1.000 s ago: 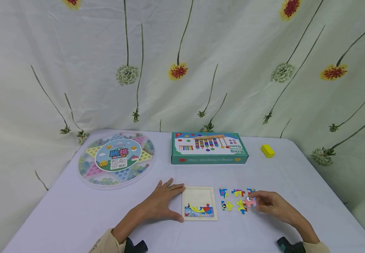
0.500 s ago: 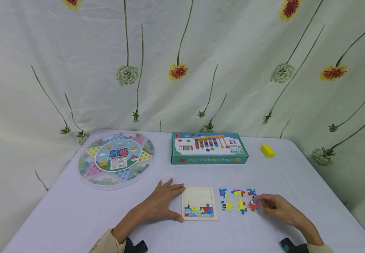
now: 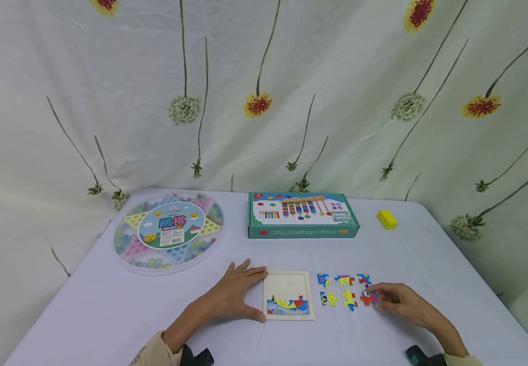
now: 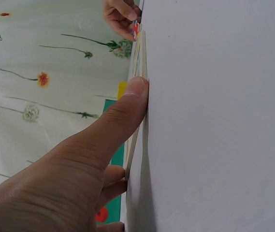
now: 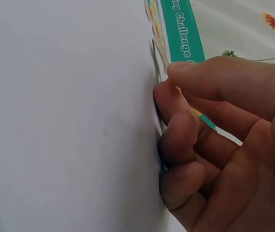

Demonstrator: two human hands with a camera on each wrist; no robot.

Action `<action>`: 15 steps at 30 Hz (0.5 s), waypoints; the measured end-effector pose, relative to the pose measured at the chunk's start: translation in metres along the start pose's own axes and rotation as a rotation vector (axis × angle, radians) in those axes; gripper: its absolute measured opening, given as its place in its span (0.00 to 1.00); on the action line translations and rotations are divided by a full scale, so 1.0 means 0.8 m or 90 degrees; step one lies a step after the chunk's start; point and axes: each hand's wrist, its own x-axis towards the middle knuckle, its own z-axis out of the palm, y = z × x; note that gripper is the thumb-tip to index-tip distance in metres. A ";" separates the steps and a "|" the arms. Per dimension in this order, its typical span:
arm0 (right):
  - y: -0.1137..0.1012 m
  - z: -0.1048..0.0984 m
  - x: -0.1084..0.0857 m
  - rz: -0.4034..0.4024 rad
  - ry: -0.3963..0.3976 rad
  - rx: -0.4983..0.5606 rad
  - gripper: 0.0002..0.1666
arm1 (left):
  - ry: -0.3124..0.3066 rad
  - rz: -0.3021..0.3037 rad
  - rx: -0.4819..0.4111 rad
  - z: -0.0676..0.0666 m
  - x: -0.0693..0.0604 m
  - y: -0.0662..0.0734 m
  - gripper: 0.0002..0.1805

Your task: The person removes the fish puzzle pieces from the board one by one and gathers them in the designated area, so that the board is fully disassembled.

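My right hand pinches a red puzzle piece between thumb and fingertips, low over the table at the right end of the near row of loose pieces. In the right wrist view the piece shows thin and edge-on beside the thumb. My left hand lies at the left side of a wooden puzzle frame, fingers spread. Its thumb touches the near left corner and its index finger the far left corner. Inside the frame, joined pieces with a yellow and red picture fill the near part; bare wood shows above.
Several loose puzzle pieces lie in two rows right of the frame. Behind stand a green Ring Challenge Game box and a round clear Chinese checkers case. A yellow block sits at the back right.
My right hand has moved a little right and toward me with the red piece, lowering it from over the neighbouring piece to the row's right end. My left hand stays in place.
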 end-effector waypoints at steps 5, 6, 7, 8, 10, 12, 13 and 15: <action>-0.002 0.001 -0.001 0.008 0.002 -0.016 0.19 | 0.000 0.002 -0.004 0.000 0.000 0.000 0.53; -0.002 0.001 -0.002 0.012 0.003 -0.018 0.19 | 0.000 0.002 -0.004 0.000 0.000 0.000 0.53; -0.003 0.001 -0.002 0.013 0.004 -0.020 0.19 | 0.000 0.003 -0.005 0.000 0.000 0.000 0.53; -0.003 0.001 -0.002 0.016 0.005 -0.021 0.20 | 0.001 0.004 -0.005 0.000 0.000 0.000 0.53; -0.004 0.001 -0.002 0.022 0.006 -0.025 0.20 | 0.001 0.005 -0.004 0.001 0.000 0.000 0.53; -0.005 0.001 -0.003 0.026 0.007 -0.028 0.20 | 0.002 0.005 -0.004 0.001 0.001 0.000 0.54; -0.005 0.001 -0.003 0.027 0.007 -0.030 0.20 | 0.002 0.004 -0.004 0.001 0.001 0.000 0.54; -0.005 0.001 -0.003 0.028 0.007 -0.032 0.20 | 0.002 0.003 -0.002 0.001 0.001 0.000 0.54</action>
